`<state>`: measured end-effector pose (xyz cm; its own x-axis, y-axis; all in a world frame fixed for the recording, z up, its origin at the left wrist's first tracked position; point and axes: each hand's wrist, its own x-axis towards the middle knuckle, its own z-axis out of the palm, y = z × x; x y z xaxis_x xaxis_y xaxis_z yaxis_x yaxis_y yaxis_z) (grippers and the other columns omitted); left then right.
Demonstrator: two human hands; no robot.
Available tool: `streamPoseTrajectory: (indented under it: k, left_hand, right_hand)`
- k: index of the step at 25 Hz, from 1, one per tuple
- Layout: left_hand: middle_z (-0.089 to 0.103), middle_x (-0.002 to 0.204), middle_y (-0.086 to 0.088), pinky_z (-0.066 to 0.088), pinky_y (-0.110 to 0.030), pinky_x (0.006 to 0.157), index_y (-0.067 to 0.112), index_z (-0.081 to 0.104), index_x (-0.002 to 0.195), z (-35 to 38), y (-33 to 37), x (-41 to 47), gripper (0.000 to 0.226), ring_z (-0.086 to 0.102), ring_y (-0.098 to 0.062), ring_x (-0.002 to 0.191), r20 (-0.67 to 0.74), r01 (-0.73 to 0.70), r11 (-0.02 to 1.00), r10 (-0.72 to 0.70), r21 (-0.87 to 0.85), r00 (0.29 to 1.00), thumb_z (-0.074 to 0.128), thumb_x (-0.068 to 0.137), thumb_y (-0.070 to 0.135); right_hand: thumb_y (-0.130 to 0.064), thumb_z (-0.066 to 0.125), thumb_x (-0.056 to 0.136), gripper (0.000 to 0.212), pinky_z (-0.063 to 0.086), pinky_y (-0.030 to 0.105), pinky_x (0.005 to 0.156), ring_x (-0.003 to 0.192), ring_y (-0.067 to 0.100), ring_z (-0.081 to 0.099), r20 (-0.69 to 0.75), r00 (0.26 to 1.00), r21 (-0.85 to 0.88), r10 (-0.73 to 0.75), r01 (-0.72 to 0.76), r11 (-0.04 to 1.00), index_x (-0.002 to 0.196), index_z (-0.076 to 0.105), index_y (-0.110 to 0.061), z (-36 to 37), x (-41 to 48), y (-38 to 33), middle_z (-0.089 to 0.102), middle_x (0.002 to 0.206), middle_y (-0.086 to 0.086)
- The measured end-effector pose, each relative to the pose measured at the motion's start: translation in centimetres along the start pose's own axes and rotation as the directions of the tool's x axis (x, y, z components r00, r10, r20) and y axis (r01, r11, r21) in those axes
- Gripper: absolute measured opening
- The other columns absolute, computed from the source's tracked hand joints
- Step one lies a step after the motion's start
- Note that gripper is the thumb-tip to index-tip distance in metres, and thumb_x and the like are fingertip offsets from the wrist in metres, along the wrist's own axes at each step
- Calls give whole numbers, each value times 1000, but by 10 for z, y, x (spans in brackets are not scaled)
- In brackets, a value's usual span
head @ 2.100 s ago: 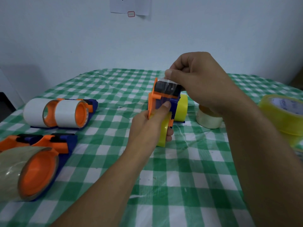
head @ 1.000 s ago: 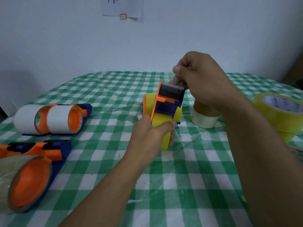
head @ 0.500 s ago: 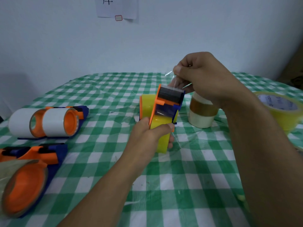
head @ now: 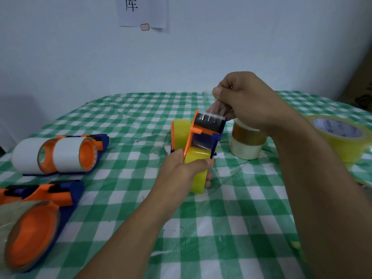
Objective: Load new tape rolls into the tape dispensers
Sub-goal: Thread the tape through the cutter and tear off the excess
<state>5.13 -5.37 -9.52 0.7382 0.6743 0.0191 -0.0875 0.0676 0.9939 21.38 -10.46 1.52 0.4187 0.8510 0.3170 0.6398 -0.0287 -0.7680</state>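
My left hand (head: 182, 170) grips an orange-and-blue tape dispenser (head: 205, 133) that carries a yellow tape roll (head: 198, 172), holding it upright above the checked table. My right hand (head: 247, 101) pinches the clear tape end (head: 218, 106) just above the dispenser's toothed blade. A second yellow-loaded dispenser (head: 180, 131) stands right behind the held one.
Two stacked tape rolls (head: 246, 142) stand at the right of the dispenser, and a big yellow roll (head: 342, 137) lies farther right. On the left lie a dispenser with white rolls (head: 60, 154) and a dispenser with a clear roll (head: 30, 234). The green checked tablecloth (head: 221, 228) covers the table.
The held dispenser has turned so its blade faces me more. My right hand has drawn the tape end up over the blade and stays pinched on it.
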Motion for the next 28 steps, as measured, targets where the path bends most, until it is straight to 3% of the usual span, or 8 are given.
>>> streamPoseTrajectory:
  k: [8,11,15,22,24,26,28]
  left_hand:
    - [67,73,-14,52,-33,58,4,66,100,-2,0,0,9,63,-23,61,-22,-2,1000,2,-2,1000,65,92,6]
    - [67,72,-13,53,-32,57,2,66,102,-1,1,0,11,63,-22,60,-22,19,1000,-19,-7,1000,65,91,4]
    - [67,74,-14,52,-32,56,-1,64,105,-1,2,-1,15,63,-22,59,-8,33,999,-34,-15,999,65,89,0]
    - [69,73,-13,54,-33,58,2,65,104,0,-1,0,20,65,-24,63,30,24,999,-23,-34,999,66,86,-5]
    - [71,79,-15,56,-36,64,3,66,103,0,1,-2,27,68,-26,69,48,11,1000,-10,-11,999,71,76,4]
    - [69,94,-21,56,-44,79,-1,64,103,0,5,0,45,66,-33,85,8,47,997,-46,-68,999,72,60,11]
    - [66,110,-26,50,-53,97,-5,64,106,0,8,4,42,60,-37,98,-61,112,984,-122,-138,991,61,68,13]
  right_hand:
    - [-16,50,106,28,63,45,79,72,25,74,10,1000,22,18,-19,1000,93,60,7,-2,-3,-1,77,78,11]
    - [-14,49,106,26,64,36,72,67,20,73,26,999,49,28,-29,998,86,60,-3,-4,-4,-1,77,76,8]
    - [-13,48,106,27,62,28,65,64,19,72,36,998,84,48,-51,995,86,60,1,-6,-5,-1,77,76,10]
    - [-15,50,105,21,61,31,67,64,18,72,18,998,82,58,-59,995,96,61,1,-9,-5,-1,77,76,8]
    - [-16,52,104,19,61,33,68,63,15,72,5,999,61,50,-51,997,93,61,-3,-9,-5,-2,77,75,8]
    - [-18,53,103,20,60,36,68,66,15,73,-11,999,46,36,-36,998,91,60,-3,-9,-6,-3,77,76,10]
    - [-18,53,103,20,61,39,71,70,18,74,-26,999,40,25,-24,999,93,60,-3,-11,-7,-7,77,79,11]
